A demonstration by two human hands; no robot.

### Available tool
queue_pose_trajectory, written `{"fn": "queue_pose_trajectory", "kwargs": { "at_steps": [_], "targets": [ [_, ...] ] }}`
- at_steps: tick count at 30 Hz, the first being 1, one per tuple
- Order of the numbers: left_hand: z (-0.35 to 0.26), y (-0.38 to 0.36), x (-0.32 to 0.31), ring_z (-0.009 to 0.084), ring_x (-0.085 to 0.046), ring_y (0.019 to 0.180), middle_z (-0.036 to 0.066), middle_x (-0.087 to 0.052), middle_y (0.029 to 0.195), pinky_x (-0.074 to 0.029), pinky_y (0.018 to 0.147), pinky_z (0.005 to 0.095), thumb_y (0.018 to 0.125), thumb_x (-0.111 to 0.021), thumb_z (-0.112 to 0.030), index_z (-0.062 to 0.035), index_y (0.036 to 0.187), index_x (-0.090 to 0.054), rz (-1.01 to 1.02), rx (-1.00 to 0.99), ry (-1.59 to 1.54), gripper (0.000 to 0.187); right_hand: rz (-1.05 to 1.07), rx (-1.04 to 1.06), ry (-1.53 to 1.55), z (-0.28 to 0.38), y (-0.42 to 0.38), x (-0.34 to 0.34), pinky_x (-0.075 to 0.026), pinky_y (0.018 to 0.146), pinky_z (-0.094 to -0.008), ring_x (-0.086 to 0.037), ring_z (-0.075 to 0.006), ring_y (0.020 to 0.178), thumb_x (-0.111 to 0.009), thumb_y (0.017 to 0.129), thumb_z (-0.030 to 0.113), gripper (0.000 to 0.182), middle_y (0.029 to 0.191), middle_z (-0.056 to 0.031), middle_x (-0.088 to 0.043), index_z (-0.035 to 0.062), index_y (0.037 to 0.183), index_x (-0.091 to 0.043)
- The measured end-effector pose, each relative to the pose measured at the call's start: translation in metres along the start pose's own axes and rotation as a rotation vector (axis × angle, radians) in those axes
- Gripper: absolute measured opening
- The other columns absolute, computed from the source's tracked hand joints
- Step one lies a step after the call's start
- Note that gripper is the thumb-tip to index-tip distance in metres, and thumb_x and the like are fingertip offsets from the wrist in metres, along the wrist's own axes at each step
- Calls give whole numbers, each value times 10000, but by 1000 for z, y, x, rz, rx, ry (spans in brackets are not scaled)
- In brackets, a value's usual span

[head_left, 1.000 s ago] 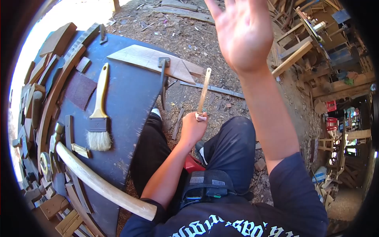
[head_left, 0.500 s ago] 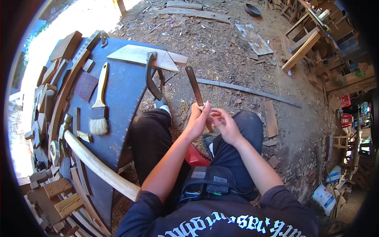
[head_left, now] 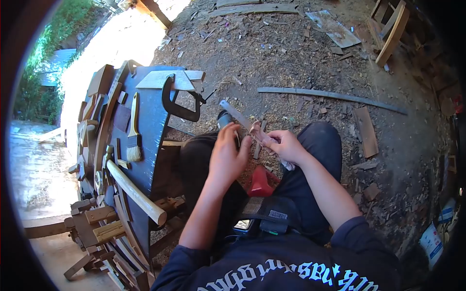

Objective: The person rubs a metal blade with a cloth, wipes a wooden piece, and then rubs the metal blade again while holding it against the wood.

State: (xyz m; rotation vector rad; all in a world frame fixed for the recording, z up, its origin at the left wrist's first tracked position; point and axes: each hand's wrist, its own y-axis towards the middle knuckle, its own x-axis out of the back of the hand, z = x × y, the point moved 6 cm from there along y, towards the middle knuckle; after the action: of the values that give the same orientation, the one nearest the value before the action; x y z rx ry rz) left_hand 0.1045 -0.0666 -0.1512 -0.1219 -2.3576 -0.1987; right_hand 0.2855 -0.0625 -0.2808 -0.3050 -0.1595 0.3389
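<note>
1. At the centre of the frame, pinching a crumpled pale cloth point(head_left: 262, 137) between thumb and fingers of the right hand point(head_left: 287, 146), clamped on it, with loose folds hanging below.
2. Showing a narrow flat strip point(head_left: 235, 114) slanting from the cloth toward the upper left, lower end against the folds, upper end free.
3. Just left of the cloth, holding the left hand point(head_left: 228, 156) with thumb and fingers apart, fingertips close by the strip; cannot tell whether touching it.
4. Below the hands, between the dark-trousered legs, showing a red object point(head_left: 261, 183), partly hidden; nearer the bottom, a dark waist pouch point(head_left: 266, 212).
5. Left of centre, seeing a dark-topped table point(head_left: 151, 114), bearing a flat brush point(head_left: 134, 127) with bristles toward the bottom of the frame, and beside it a dull reddish patch point(head_left: 122, 119).
6. At the table's upper end, finding a pale board point(head_left: 164, 80) under a dark C-shaped clamp point(head_left: 182, 112).
7. Along the lower left, seeing a long pale wooden handle point(head_left: 137, 193) slanting past the table edge, near many wood pieces point(head_left: 100, 213).
8. On the littered ground at right, seeing a long grey strip point(head_left: 335, 96) and a brown plank point(head_left: 365, 132).
</note>
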Motion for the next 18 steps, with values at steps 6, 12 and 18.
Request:
{"fn": "queue_pose_trajectory", "kwargs": {
  "at_steps": [6, 12, 18],
  "targets": [
    [-78, 13, 86, 163, -721, 830, 114, -735, 913, -556, 693, 285, 987, -638, -144, 11, 1132, -666, -163, 10, -26, 214, 63, -249, 380, 16, -11, 0, -547, 501, -297, -684, -169, 649, -518, 1040, 198, 353, 1002, -130, -678, 7, 1326, -438],
    [-142, -7, 160, 112, -685, 660, 90, -724, 800, -507, 573, 233, 968, -631, -108, 23, 984, -720, 22, -54, 229, 159, -111, -64, 365, 43, -19, 29, -486, 416, -272, -558, -90, 509, -493, 1049, 197, 431, 972, -107, -663, 8, 1414, -365],
    [-89, 96, 205, 303, -704, 863, 149, -725, 943, -541, 803, 379, 919, -656, -245, -22, 1021, -716, -55, -297, 534, 252, -346, 542, -153, 215, -88, 4, -532, 546, -363, -663, -227, 614, -548, 998, 110, 442, 886, -165, -690, 13, 1425, -489]
  ]
}}
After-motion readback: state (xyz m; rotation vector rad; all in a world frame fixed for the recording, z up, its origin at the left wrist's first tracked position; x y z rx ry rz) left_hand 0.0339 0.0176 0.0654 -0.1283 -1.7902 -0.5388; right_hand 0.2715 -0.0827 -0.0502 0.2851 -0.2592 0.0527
